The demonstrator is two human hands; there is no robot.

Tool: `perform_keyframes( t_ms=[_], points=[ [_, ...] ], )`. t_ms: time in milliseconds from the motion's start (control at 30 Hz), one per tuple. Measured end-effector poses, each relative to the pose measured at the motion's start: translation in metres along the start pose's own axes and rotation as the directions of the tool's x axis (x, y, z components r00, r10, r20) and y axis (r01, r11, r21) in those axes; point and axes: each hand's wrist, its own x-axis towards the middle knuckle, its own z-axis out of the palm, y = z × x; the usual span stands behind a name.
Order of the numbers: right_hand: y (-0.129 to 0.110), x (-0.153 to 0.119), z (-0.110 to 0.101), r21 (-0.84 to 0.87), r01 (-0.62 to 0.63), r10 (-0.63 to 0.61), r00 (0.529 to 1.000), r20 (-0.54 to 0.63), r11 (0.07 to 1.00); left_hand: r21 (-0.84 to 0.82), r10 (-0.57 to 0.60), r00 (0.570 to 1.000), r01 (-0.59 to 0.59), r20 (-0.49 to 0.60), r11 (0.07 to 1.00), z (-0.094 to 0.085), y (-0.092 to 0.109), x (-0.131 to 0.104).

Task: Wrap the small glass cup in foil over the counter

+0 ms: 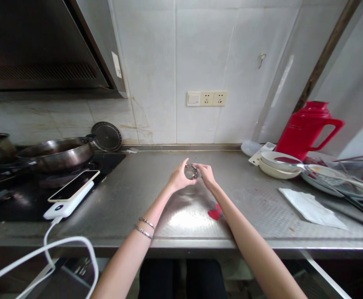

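Observation:
Over the middle of the steel counter (156,166), a small round glass-like object (190,171) with a dark rim is between my two hands. My left hand (180,176) curls round its left side, thumb below and fingers above. On the right, my right hand (205,173) pinches the rim with bent fingers. What exactly the object is cannot be made out. A small red piece (214,212) lies on the counter beside my right forearm.
At left, a pan (57,155) stands on the black stove, with a phone (74,186) and a cabled white power bank (69,204) nearer. At right are a red thermos (302,131), stacked bowls (279,166), a plate with utensils (343,180) and white paper (312,208).

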Motion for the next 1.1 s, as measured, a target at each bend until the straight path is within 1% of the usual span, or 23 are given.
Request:
perform_keyframes(
  t_ms=[133, 233, 300, 433, 600, 700, 833, 1000, 1100],
  points=[
    [0.004, -0.002, 0.008, 0.129, -0.067, 0.056, 0.995, 0.083, 0.989, 0.051, 0.023, 0.999, -0.025, 0.027, 0.998, 0.001, 0.001, -0.002],
    [0.004, -0.003, 0.012, 0.203, -0.126, 0.098, 0.985, 0.140, 0.971, 0.048, 0.014, 0.999, -0.016, 0.037, 0.999, 0.003, -0.001, -0.001],
    [0.003, -0.005, 0.013, 0.240, -0.154, 0.116, 0.979, 0.165, 0.959, -0.002, 0.005, 1.000, -0.005, 0.026, 1.000, 0.004, -0.004, 0.000],
    [-0.004, -0.007, 0.012, 0.292, -0.185, 0.129, 0.971, 0.199, 0.939, -0.163, -0.030, 1.000, 0.029, -0.006, 0.986, 0.007, -0.009, 0.002],
    [-0.004, -0.005, 0.009, 0.330, -0.210, 0.134, 0.962, 0.239, 0.920, -0.205, -0.092, 0.995, 0.098, 0.036, 0.974, 0.009, -0.010, 0.002],
    [-0.002, -0.004, 0.008, 0.332, -0.225, 0.143, 0.957, 0.254, 0.916, -0.292, -0.101, 0.993, 0.115, 0.065, 0.949, 0.011, -0.011, 0.002],
    [-0.001, -0.006, 0.008, 0.306, -0.245, 0.169, 0.952, 0.254, 0.920, -0.389, -0.104, 0.985, 0.151, 0.139, 0.909, 0.013, -0.011, 0.000],
    [0.001, -0.010, 0.008, 0.277, -0.281, 0.201, 0.938, 0.282, 0.919, -0.372, -0.128, 0.969, 0.201, 0.211, 0.906, 0.012, -0.005, -0.002],
    [0.004, -0.009, 0.010, 0.290, -0.279, 0.199, 0.940, 0.277, 0.915, -0.351, -0.134, 0.970, 0.199, 0.201, 0.915, 0.011, 0.000, -0.005]
  ],
)
